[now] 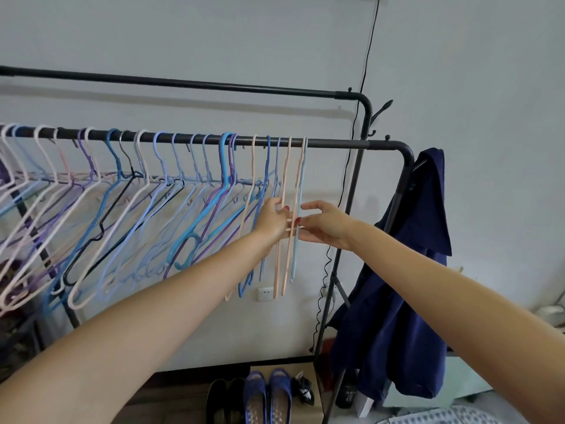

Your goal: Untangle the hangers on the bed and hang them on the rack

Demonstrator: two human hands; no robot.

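While a row of pastel plastic hangers [128,191] fills the black metal rack [336,145], both hands meet at its right end: left hand [272,220] and right hand [321,223] pinch a peach hanger [286,179] hooked there.

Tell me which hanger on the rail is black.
The black hanger, hooked on the front rail toward its left. All the others are blue, purple, pink, peach or white.
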